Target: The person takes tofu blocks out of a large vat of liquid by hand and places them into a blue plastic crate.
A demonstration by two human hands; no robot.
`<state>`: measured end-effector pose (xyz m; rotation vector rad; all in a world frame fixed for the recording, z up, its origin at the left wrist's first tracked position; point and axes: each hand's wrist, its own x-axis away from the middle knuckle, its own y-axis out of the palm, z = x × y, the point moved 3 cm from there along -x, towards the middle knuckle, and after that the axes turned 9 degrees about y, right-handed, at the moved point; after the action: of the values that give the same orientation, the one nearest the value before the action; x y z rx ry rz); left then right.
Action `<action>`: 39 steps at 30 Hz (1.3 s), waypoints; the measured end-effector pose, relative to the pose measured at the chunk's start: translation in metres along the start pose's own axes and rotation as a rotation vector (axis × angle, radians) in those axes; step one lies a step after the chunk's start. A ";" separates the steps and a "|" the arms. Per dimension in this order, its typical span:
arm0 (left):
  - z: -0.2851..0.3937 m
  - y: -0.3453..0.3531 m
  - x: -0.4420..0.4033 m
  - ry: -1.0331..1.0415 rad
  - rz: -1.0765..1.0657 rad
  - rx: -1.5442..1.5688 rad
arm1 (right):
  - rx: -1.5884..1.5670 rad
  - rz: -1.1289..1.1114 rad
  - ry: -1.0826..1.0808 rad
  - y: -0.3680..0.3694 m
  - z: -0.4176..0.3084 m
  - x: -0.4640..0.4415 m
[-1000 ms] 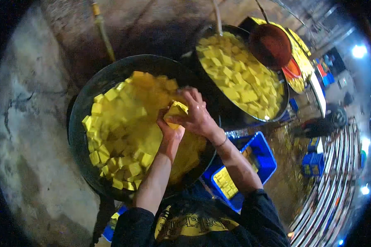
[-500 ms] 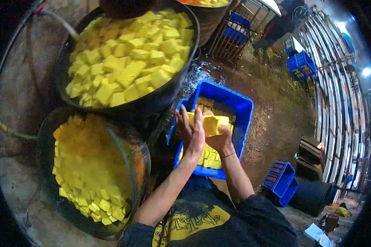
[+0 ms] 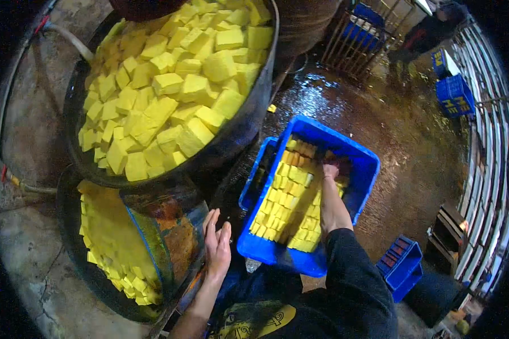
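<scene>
My right hand (image 3: pixel 330 172) reaches down inside a blue crate (image 3: pixel 267 252), near its far right part. Its fingers are in shadow, so what they touch or hold is hidden. Rows of yellow tofu blocks (image 3: pixel 283 195) lie packed along the crate's bottom, with more orange-looking ones toward the far end. My left hand (image 3: pixel 218 248) is raised palm inward between the crate and the lower vat, fingers stretched out and holding nothing. A large vat (image 3: pixel 270 73) at upper left is heaped with yellow tofu blocks (image 3: pixel 169 85).
A lower vat (image 3: pixel 73 271) holds yellow liquid and tofu blocks (image 3: pixel 130 282). A second blue crate rim (image 3: pixel 253 175) shows beside the first. Blue crates (image 3: pixel 455 96) stand at upper right, another (image 3: pixel 404 271) at lower right. A person (image 3: pixel 430 31) stands far off on the wet floor (image 3: pixel 367 113).
Both hands were together above the crate around yellow tofu. Now they are apart: my right hand has gone down into the crate, and my left has moved left, free of the tofu.
</scene>
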<state>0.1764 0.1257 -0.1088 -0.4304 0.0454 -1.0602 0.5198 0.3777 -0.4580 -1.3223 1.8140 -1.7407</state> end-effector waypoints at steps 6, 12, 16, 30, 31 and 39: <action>0.016 -0.055 0.022 -0.053 -0.038 0.202 | 0.148 -0.116 0.004 -0.024 -0.018 0.024; 0.077 -0.180 0.043 0.203 0.138 0.445 | 0.348 0.050 0.116 -0.075 -0.048 0.054; 0.042 -0.298 0.053 0.127 0.474 0.014 | -0.164 -0.030 -0.288 -0.152 -0.129 0.162; -0.185 -0.277 0.094 -0.363 -0.565 -0.590 | 1.236 -0.178 -2.076 -0.047 -0.263 0.685; -0.196 -0.270 0.095 -0.174 -0.635 -0.946 | 1.255 -0.133 -2.101 -0.036 -0.260 0.688; -0.172 -0.312 0.046 -0.174 -0.606 -0.500 | 1.246 -0.124 -2.245 -0.002 -0.264 0.684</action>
<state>-0.1021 -0.0979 -0.1449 -1.0313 0.0246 -1.6067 -0.0403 0.0219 -0.1455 -1.3009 -0.5467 -0.1865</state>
